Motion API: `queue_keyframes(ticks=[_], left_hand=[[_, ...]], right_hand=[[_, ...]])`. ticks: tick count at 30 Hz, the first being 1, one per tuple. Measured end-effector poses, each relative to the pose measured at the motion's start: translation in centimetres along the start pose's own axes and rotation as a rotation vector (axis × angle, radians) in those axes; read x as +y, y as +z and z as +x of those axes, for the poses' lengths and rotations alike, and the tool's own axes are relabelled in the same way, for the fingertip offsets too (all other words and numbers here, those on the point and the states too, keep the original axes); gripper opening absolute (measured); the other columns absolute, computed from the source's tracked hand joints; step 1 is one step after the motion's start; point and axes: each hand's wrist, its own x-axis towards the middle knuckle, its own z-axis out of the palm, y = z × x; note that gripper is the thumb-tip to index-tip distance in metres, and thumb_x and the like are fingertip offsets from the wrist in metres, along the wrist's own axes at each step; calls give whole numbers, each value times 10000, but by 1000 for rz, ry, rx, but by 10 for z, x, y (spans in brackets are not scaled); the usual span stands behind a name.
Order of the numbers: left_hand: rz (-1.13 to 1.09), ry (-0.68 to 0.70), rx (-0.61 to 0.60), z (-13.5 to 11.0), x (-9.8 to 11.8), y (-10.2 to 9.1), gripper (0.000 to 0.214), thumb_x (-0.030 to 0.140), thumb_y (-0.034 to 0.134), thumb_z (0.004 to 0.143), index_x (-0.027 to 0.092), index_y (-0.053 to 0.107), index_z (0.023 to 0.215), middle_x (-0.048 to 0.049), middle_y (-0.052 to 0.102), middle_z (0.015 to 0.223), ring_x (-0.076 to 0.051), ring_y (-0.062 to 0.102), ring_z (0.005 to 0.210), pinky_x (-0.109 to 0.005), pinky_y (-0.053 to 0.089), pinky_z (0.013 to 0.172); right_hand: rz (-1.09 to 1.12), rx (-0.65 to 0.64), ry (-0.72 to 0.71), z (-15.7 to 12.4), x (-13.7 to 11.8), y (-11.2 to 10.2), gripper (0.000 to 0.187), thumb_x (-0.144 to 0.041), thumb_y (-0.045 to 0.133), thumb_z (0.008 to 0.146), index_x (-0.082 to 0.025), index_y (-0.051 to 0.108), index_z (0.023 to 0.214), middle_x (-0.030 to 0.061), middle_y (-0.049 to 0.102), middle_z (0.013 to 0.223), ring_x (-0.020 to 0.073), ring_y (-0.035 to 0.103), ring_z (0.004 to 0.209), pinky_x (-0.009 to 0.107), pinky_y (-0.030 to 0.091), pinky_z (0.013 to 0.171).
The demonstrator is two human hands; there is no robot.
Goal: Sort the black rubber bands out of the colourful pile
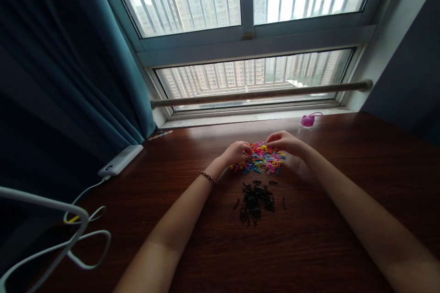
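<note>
A heap of small, bright, many-coloured rubber bands (pixel 263 160) lies on the brown wooden table. My left hand (pixel 238 152) rests at the heap's left edge, its fingers curled inward; whatever they hold is hidden. At the upper right edge of the heap is my right hand (pixel 284 142), thumb and fingers pinched together among the bands. What sits between those fingertips is too small to make out. Closer to me lies a separate pile of small black rubber bands (pixel 256 199), with a few loose ones around it. Neither hand touches the black pile.
Behind my right hand stands a clear bottle with a pink cap (pixel 307 121). A white power bank (pixel 121 161) with a white cable (pixel 87 187) lies at the left beside the blue curtain (pixel 113 78). A rail (pixel 261 94) crosses the window behind the table (pixel 192 242).
</note>
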Motion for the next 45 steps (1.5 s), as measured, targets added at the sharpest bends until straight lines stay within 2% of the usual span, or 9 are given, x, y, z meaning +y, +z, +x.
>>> queue_keyframes(ticks=[5,10,14,17,25,33,36,41,45], left_hand=[[9,-108,65,-2,-13,1,114,136,585,667,149,669,743,-7,597,694,-104,525,618,-200,416,589],[-3,-156,105,0,-13,2,103,131,567,676,131,665,706,-16,587,689,-97,519,609,-191,402,564],[-79,-140,59,3,-1,-1,128,214,598,696,128,685,735,-21,616,691,-93,533,609,-182,402,563],[-208,-135,-116,6,14,-8,164,252,626,679,113,695,733,-17,635,648,-92,532,581,-173,388,533],[-428,-152,-837,4,59,-18,144,122,604,633,154,704,732,15,639,552,-98,537,460,-166,362,415],[-551,-59,-1036,-2,66,-26,71,180,647,650,181,717,663,6,657,539,-98,521,407,-174,360,373],[-481,-53,-874,2,61,-27,140,215,618,688,170,716,778,6,656,583,-86,524,455,-164,359,410],[-182,-146,-204,11,44,-8,171,238,588,704,132,705,766,-17,659,651,-109,550,581,-183,382,528],[-23,-208,-33,11,34,10,162,267,586,704,169,702,762,-11,659,658,-115,551,585,-197,381,552]], right_hand=[[-79,-488,133,-13,-22,17,309,-303,706,619,-100,626,839,25,626,678,91,581,563,197,474,524],[-91,-895,303,-25,-40,31,487,-332,679,659,-130,562,1087,105,625,1025,157,645,750,250,521,636],[-195,-726,352,-21,-32,25,409,-375,665,660,-108,612,964,106,652,962,161,645,756,228,516,619],[-320,-629,436,-15,-19,23,315,-363,677,636,-99,644,805,75,679,768,153,647,677,219,512,590],[-182,-930,472,-23,-25,36,327,-336,671,632,-88,662,844,77,684,771,167,651,711,264,510,687],[-539,-206,52,3,-4,26,189,-248,583,679,-97,688,718,23,607,523,92,520,452,185,399,438],[-610,-248,28,8,7,21,216,-247,592,654,-125,715,784,13,622,564,91,505,489,184,380,459],[-597,-343,7,4,8,15,279,-299,618,626,-141,719,833,12,640,623,90,499,527,182,367,484],[-580,-349,28,2,5,14,270,-297,630,614,-143,722,816,20,647,635,88,499,520,183,371,480]])
